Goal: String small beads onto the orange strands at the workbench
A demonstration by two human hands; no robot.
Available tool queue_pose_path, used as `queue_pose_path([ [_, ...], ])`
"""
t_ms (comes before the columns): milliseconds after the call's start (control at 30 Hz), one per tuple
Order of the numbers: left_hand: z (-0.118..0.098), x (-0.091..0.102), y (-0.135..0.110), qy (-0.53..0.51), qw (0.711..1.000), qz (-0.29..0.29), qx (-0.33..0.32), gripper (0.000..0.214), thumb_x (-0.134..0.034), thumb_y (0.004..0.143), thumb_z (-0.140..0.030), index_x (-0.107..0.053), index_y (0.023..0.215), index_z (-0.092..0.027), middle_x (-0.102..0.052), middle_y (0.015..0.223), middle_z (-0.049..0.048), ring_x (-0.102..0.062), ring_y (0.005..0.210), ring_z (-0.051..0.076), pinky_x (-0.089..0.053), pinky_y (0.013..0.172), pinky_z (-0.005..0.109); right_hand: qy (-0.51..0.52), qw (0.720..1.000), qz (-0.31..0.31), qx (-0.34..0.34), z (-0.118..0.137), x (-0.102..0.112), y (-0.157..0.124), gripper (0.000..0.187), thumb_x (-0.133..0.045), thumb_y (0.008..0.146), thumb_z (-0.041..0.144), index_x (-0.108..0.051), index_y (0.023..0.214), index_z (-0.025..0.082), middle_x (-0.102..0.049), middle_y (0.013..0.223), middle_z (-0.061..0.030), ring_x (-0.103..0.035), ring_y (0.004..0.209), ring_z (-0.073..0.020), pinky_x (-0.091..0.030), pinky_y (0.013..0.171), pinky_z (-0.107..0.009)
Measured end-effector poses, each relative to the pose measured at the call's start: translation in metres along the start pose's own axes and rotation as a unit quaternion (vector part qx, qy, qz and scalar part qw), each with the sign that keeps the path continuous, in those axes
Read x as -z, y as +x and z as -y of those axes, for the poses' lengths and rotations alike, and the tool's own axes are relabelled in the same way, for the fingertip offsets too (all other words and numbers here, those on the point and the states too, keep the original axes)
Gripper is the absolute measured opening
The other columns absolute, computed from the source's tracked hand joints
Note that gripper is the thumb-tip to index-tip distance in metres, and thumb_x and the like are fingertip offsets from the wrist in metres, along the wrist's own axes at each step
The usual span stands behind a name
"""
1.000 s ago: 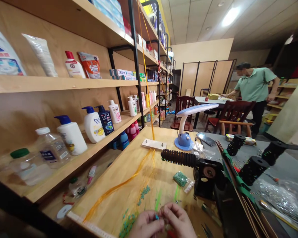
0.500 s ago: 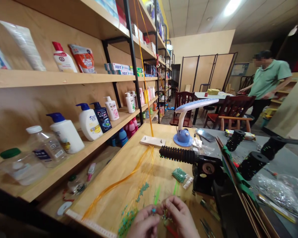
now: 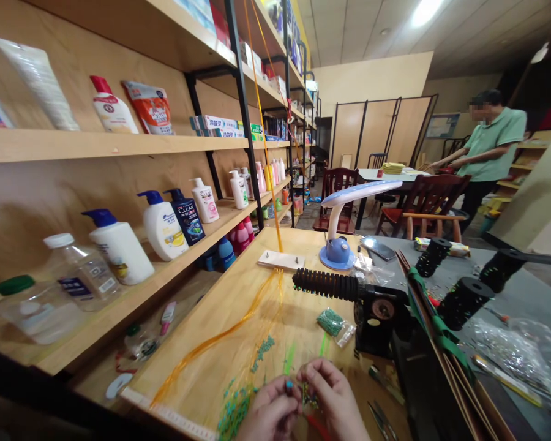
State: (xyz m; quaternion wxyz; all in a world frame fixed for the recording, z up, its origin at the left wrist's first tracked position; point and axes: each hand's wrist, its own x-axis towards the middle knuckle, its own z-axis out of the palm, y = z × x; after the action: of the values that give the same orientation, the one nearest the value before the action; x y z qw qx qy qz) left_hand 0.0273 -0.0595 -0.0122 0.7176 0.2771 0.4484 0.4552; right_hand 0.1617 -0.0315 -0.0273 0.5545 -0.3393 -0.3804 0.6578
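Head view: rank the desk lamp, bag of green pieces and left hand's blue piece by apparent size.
1. Desk lamp
2. Bag of green pieces
3. Blue piece in the left hand

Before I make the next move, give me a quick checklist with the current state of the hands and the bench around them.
1. Left hand has a small blue piece at its fingertips: ok.
2. Right hand has a secure hold on something: cannot tell, the fingertips hide it.
3. Orange strands lie clear of both hands: ok, off to the left.
4. Loose green pieces are clear of the left hand: not ok, they lie scattered right beside it.
5. Clear plastic bag of green pieces is apart from the hands: ok.
6. Desk lamp is switched on: cannot tell.
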Motion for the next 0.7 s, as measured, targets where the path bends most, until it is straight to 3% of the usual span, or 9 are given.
queue_pose_path([
  [167, 0.0, 0.002, -0.002, 0.026, 0.999, 0.025, -0.017, 0.031, -0.084, 0.064, -0.04, -0.067, 0.072, -0.016, -0.042, 0.045, -0.01, -0.024, 0.038, 0.003, -0.014, 0.042, 0.021, -0.022, 1.0, 0.003, 0.012, 0.005, -0.002, -0.001, 0.031, -0.077, 0.075, 0.046, -0.065, 0.067, 0.018, -0.061, 0.063, 0.0018, -0.053, 0.062, -0.0138, -0.042, 0.062, -0.024],
  [300, 0.0, 0.005, -0.002, 0.039, 0.998, 0.03, -0.038, 0.033, -0.087, 0.062, -0.042, -0.067, 0.068, -0.016, -0.046, 0.048, -0.0083, -0.031, 0.042, 0.006, -0.023, 0.045, 0.022, -0.039, 0.999, 0.006, 0.018, 0.003, -0.003, 0.0, 0.031, -0.078, 0.074, 0.046, -0.066, 0.068, 0.018, -0.064, 0.067, 0.0, -0.055, 0.065, -0.0148, -0.042, 0.063, -0.025],
  [433, 0.001, 0.006, 0.001, 0.036, 0.998, 0.027, -0.035, 0.035, -0.087, 0.061, -0.044, -0.067, 0.068, -0.015, -0.047, 0.049, -0.0079, -0.03, 0.043, 0.005, -0.02, 0.044, 0.021, -0.048, 0.998, -0.004, 0.028, 0.006, -0.004, 0.0, 0.033, -0.078, 0.073, 0.048, -0.067, 0.068, 0.018, -0.066, 0.067, -0.001, -0.056, 0.064, -0.0149, -0.042, 0.062, -0.024],
  [567, -0.003, 0.008, 0.005, -0.035, 0.999, 0.026, 0.003, 0.042, -0.09, 0.054, -0.045, -0.063, 0.065, -0.015, -0.041, 0.045, -0.0106, -0.021, 0.039, 0.002, -0.01, 0.04, 0.019, -0.061, 0.997, -0.041, 0.027, 0.014, -0.003, -0.002, 0.039, -0.079, 0.069, 0.055, -0.067, 0.068, 0.018, -0.07, 0.077, -0.0054, -0.06, 0.072, -0.0182, -0.045, 0.064, -0.025],
  [700, -0.009, 0.013, 0.012, -0.143, 0.988, 0.014, 0.055, 0.047, -0.095, 0.044, -0.04, -0.059, 0.062, -0.016, -0.041, 0.043, -0.0113, -0.022, 0.036, 0.001, -0.008, 0.037, 0.015, -0.08, 0.997, -0.003, 0.001, 0.008, -0.002, -0.003, 0.045, -0.074, 0.07, 0.062, -0.062, 0.067, 0.018, -0.059, 0.055, 0.0022, -0.047, 0.048, -0.0108, -0.035, 0.047, -0.021],
])
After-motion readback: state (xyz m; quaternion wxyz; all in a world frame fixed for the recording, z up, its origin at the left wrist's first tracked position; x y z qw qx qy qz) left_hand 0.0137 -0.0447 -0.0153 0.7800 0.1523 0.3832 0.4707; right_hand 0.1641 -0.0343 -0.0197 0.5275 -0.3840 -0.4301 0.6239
